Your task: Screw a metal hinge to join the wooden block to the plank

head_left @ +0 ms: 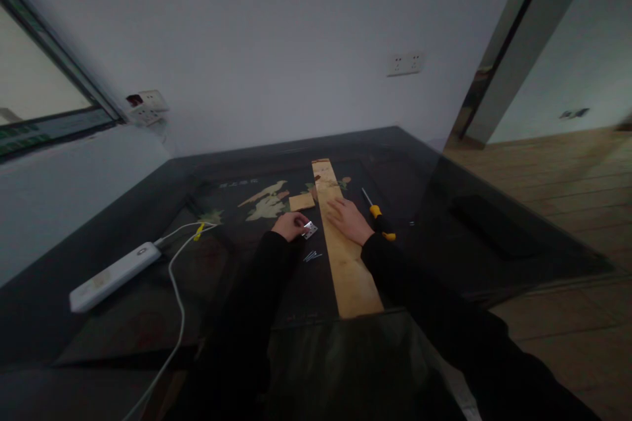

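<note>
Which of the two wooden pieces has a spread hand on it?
The long board, under the right hand. The small squarish piece just left of it has no hand on it.

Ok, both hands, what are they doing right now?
Left hand: fingers closed on the metal hinge.
Right hand: open, palm down on the long board.

The head view looks forward and down from above the near edge of the worktop (pixel 419 263), with the left hand (pixel 291 226) and right hand (pixel 349 220) at middle distance; its wide field reaches the wall (pixel 276 66), window (pixel 39 66) and floor (pixel 538 171).
</note>
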Demonstrator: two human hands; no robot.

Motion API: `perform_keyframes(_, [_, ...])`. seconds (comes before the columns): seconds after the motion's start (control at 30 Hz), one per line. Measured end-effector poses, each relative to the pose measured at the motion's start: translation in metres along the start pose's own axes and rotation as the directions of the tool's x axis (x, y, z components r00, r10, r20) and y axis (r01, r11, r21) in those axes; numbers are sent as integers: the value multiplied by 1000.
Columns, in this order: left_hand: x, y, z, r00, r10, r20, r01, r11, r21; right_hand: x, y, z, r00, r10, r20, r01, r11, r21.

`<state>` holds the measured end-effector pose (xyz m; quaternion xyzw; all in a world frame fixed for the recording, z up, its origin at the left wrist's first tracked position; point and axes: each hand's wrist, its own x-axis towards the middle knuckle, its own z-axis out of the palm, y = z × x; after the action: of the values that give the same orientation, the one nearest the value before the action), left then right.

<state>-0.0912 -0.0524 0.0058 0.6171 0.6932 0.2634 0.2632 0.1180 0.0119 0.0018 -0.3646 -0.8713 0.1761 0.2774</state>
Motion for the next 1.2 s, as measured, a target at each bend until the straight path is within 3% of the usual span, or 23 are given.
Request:
perform_keyframes(0.17, [-4, -3, 6, 993, 47, -112, -42, 998, 40, -5, 2, 2, 997, 1, 80, 6, 997, -77])
perform_keyframes(0.33, [-2, -5, 10, 968, 16, -252, -36, 997, -73, -4, 1, -2, 986, 54, 157, -37, 993, -108])
perform_keyframes(0.5, [-1, -4, 13, 951, -18, -309, -20, 993, -119, -3, 0, -7, 978, 70, 195, -47, 992, -121])
perform_keyframes(1.2, [-4, 0, 13, 955, -34, -294, -10, 989, -146, -11, -8, -18, 970, 93, 223, -63, 988, -137])
